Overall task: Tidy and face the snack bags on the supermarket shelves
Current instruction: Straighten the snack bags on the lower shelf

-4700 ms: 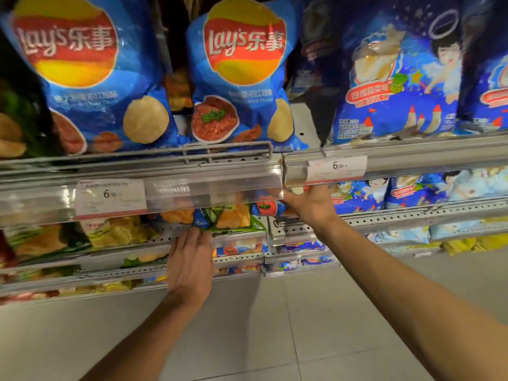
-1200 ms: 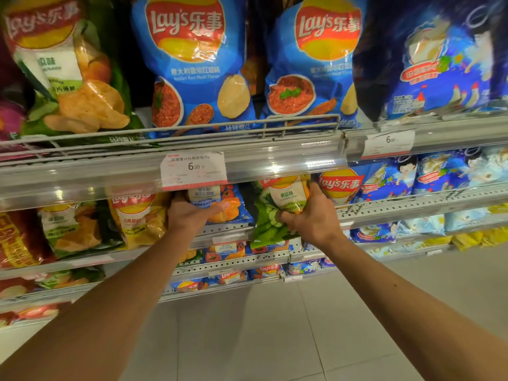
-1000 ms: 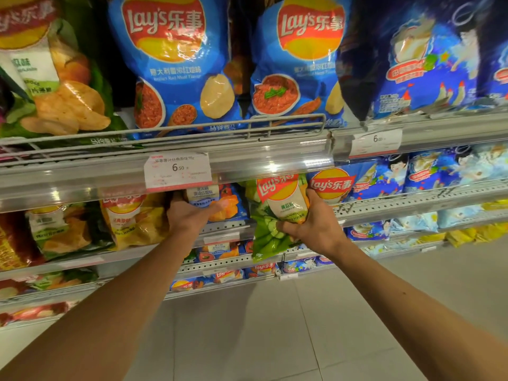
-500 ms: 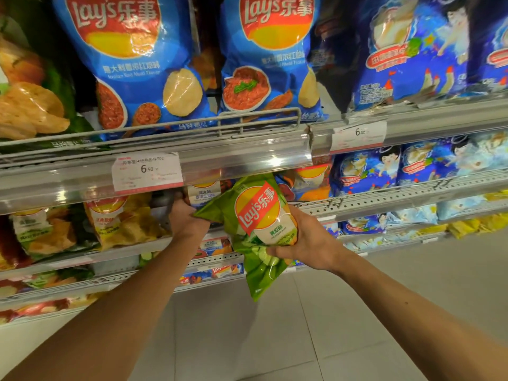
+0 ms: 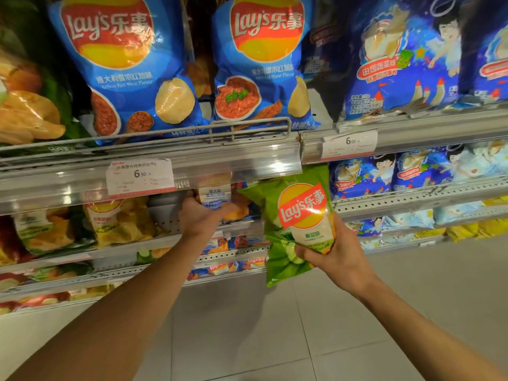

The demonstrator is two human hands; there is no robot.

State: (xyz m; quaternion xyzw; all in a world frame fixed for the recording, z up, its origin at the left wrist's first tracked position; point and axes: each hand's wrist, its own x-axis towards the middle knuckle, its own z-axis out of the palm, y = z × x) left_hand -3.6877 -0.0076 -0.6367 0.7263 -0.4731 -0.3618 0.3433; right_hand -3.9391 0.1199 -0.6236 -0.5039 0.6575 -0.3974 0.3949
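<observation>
My right hand (image 5: 334, 253) grips a green Lay's bag (image 5: 295, 215) by its lower half, holding it tilted in front of the second shelf, clear of the row. My left hand (image 5: 202, 215) reaches under the upper shelf rail and holds a small blue Lay's bag (image 5: 215, 198) standing on the second shelf; my thumb lies across its lower front. Two large blue Lay's bags (image 5: 123, 64) (image 5: 261, 61) stand facing out on the top shelf.
A metal price rail (image 5: 220, 166) with tags reading 6.50 and 6.00 juts out just above both hands. Yellow and green bags (image 5: 118, 224) fill the second shelf to the left, dark blue cartoon bags (image 5: 398, 59) the right. Lower shelves and tiled floor (image 5: 275, 339) lie below.
My right hand has pulled the green bag out of the second shelf row and lifted it up to the right. My left hand stays on the small blue bag.
</observation>
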